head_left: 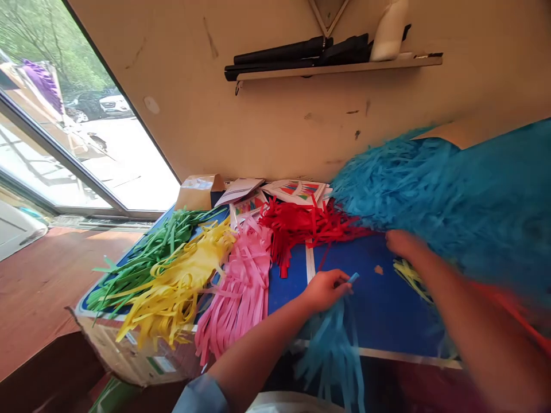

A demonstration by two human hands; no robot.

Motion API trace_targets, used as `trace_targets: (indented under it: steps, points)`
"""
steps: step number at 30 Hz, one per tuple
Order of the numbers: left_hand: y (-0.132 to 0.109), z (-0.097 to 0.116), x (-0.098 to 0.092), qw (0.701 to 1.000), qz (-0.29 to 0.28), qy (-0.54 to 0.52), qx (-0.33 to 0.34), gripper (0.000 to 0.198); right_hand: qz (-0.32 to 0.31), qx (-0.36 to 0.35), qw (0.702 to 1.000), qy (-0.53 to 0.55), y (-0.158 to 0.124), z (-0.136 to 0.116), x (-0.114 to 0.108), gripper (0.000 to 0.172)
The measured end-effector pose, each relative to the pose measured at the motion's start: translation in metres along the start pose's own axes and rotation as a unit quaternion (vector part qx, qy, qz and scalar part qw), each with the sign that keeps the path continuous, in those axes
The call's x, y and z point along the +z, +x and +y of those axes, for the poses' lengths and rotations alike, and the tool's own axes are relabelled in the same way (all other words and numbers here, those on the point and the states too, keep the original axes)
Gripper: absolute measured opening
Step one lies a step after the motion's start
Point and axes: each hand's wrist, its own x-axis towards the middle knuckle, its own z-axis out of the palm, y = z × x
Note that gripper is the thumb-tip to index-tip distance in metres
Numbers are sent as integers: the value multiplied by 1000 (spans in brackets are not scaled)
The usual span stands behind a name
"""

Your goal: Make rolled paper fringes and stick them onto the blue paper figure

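Note:
My left hand is closed in a pinch on the top of a bunch of light blue paper strips that hangs over the near edge of the blue board. My right hand reaches under a big fluffy blue fringed object at the right; its fingers are blurred and partly hidden. Piles of cut paper strips lie across the board: green strips, yellow strips, pink strips and red strips. A few yellow strips lie by my right wrist.
The board rests on a torn cardboard box. Printed paper sheets and a small cardboard box lie by the wall. A wall shelf carries black rods and a white bottle. A large window is at the left, above a wooden floor.

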Motion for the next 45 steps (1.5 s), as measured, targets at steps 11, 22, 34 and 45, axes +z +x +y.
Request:
trace_targets:
  steps: [11, 22, 34, 45]
  points:
    - [4, -1, 2, 999, 12, -31, -19, 12, 76, 23, 973, 216, -52, -38, -51, 25]
    - [-1, 5, -2, 995, 13, -90, -36, 5, -82, -50, 786, 611, -96, -90, 23, 39]
    - [0, 7, -5, 968, 41, -240, -55, 17, -139, 4, 707, 693, -93, -83, 36, 37]
    - [5, 4, -2, 954, 68, -286, -58, 34, -71, -49, 791, 606, -96, -85, 29, 38]
